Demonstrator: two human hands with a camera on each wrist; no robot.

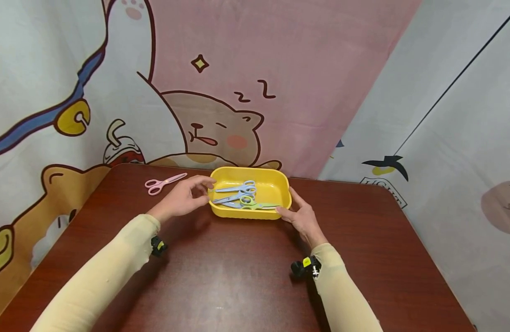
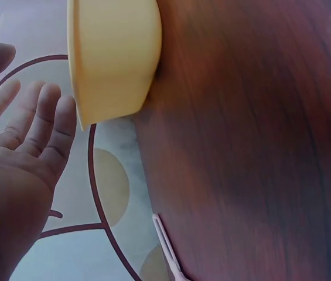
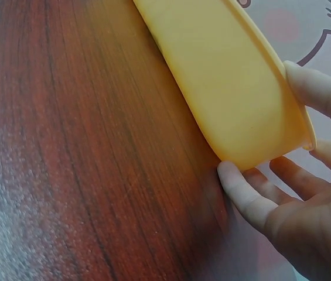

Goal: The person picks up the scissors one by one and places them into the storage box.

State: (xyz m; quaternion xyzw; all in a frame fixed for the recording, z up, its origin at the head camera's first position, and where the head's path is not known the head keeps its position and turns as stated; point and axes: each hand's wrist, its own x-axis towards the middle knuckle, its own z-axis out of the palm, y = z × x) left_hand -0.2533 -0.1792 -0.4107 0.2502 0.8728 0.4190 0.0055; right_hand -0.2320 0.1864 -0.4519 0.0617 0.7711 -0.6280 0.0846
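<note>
A yellow plastic basin (image 1: 244,214) stands on the table near its back edge. Several blue scissors (image 1: 230,199) lie in its left half, with green scissors (image 1: 263,206) along its front wall. My right hand (image 1: 303,219) grips the basin's right end; in the right wrist view the thumb (image 3: 314,85) is at the rim and the fingers are against the lower outside wall. At the left end is my left hand (image 1: 182,197), its fingers loosely bent and holding nothing. Whether those fingertips touch the rim, I cannot tell.
Pink scissors (image 1: 166,182) lie on the dark red-brown table (image 1: 221,276), left of the basin near the back edge. Behind the table hangs a cartoon-printed cloth (image 1: 304,92). Both wrists wear small black cameras.
</note>
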